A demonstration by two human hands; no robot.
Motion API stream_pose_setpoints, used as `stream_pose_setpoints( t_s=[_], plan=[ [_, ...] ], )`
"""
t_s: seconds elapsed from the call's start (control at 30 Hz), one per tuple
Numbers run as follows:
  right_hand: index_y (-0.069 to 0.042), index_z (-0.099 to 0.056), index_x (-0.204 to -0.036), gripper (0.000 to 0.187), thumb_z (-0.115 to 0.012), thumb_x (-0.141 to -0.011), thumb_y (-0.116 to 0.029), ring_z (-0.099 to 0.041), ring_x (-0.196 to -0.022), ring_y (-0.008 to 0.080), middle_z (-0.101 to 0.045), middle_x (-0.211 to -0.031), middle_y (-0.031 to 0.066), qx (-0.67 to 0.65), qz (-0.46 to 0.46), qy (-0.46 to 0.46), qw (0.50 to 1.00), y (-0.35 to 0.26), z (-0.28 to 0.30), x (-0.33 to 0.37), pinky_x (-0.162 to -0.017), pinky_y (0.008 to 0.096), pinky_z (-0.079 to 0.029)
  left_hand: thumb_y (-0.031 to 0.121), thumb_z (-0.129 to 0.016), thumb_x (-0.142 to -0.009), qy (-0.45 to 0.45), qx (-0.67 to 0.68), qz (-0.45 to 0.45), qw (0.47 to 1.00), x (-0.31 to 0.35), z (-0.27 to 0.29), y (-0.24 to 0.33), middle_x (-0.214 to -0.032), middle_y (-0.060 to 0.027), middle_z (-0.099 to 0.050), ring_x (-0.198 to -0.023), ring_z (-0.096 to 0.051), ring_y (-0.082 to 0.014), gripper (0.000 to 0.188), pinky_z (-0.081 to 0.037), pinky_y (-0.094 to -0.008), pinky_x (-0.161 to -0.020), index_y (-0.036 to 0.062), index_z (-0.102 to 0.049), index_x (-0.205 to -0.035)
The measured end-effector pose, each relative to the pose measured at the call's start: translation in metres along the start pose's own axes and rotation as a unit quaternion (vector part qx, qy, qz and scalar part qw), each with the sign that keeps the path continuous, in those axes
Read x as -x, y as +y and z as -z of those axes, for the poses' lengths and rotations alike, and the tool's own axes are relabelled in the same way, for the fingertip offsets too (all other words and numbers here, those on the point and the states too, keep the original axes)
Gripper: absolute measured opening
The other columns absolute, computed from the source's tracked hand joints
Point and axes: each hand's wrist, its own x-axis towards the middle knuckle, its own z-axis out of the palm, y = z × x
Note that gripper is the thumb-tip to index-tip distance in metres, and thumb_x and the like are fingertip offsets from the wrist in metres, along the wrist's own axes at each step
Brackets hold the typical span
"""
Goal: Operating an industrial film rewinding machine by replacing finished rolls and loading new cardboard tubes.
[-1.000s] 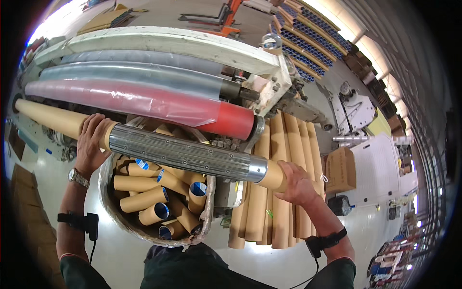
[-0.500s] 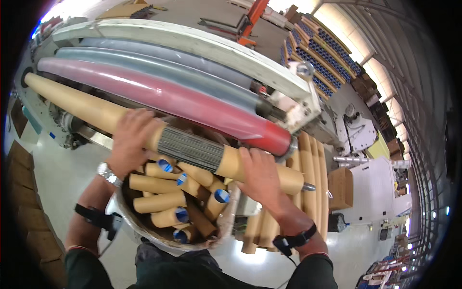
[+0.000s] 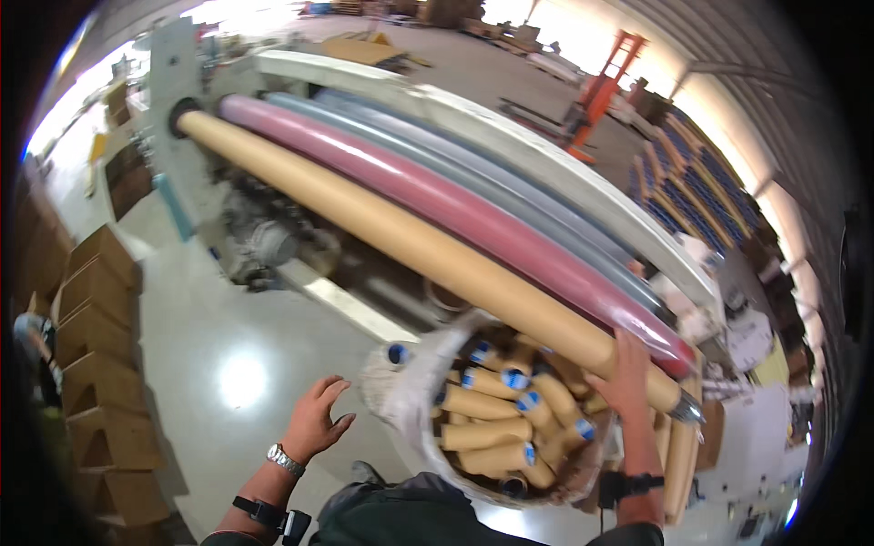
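My right hand (image 3: 626, 375) rests on the right part of a long brown cardboard tube (image 3: 428, 268), with its fingers curled over the far side. The tube sits on a metal shaft whose tip (image 3: 689, 409) pokes out at the right end. My left hand (image 3: 316, 417) holds nothing; its fingers are apart above the floor, clear of the tube. Behind the tube, and parallel to it, lies a glossy red roller (image 3: 473, 232). Below my right hand stands a bin with a whitish liner (image 3: 401, 396), full of short cardboard tube pieces (image 3: 487, 434), some with blue inner ends.
Grey-blue rollers (image 3: 510, 205) and a white machine beam (image 3: 510, 127) lie beyond the red roller. Cardboard boxes (image 3: 114, 378) line the left side, where another person (image 3: 38, 350) is partly seen. An orange lifter (image 3: 601, 96) and stacked long tubes (image 3: 696, 182) stand far right.
My left hand has let go of the cardboard and moved off toward me. The bare stretch of shaft between two tube sections is now covered. The whole view has swung left.
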Motion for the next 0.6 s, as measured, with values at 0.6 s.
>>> stream_pose_setpoints(
  t_s=[0.6],
  plan=[
    [0.001, -0.042, -0.127, 0.078, -0.074, -0.068, -0.038, -0.047, -0.113, 0.0365, -0.05, -0.12, 0.0207, -0.203, 0.142, -0.141, 0.959, -0.486, -0.028, -0.361, -0.096, 0.0431, -0.037, 0.001, -0.07, -0.072, 0.372, 0.028, 0.202, 0.906, -0.179, 0.326, -0.387, -0.113, -0.0101, -0.057, -0.099, -0.059, -0.022, 0.054, -0.048, -0.0331, -0.084, 0.005, -0.05, -0.123]
  ],
)
